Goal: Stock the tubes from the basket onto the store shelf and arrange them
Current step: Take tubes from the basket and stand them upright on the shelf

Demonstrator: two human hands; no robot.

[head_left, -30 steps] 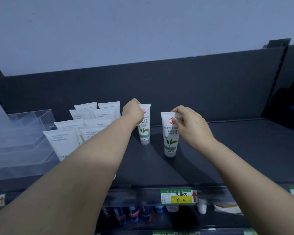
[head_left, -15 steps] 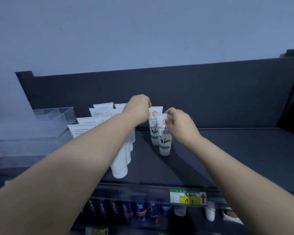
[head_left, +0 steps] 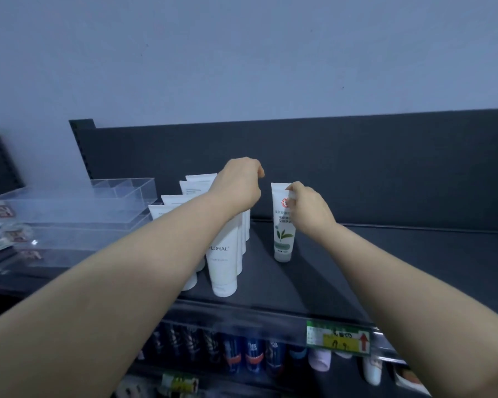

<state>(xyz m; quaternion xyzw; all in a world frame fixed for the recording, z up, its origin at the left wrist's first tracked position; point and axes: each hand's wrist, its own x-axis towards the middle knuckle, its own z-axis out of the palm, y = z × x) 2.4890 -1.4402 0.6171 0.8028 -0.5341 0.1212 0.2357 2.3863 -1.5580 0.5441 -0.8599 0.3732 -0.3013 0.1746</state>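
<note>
One white tube with a green leaf print (head_left: 282, 239) stands upright on the dark shelf (head_left: 385, 268). My right hand (head_left: 308, 209) pinches it near the top from the right. My left hand (head_left: 239, 182) hovers just left of it, above the white FLORAL tubes (head_left: 223, 259), with its back toward me and its fingers curled down. What is under those fingers is hidden. The second leaf-print tube is out of sight. The FLORAL tubes stand in rows, partly covered by my left forearm.
Clear acrylic trays (head_left: 98, 208) sit at the left end of the shelf. A green and yellow price tag (head_left: 338, 338) hangs on the shelf's front rail. Bottles and tubes (head_left: 253, 354) fill the lower shelf. The dark back panel (head_left: 357, 168) rises behind the tubes.
My view shifted left and closer. My left hand lifted off the rear leaf-print tube, which no longer shows. My right hand still holds the front tube, now standing alone.
</note>
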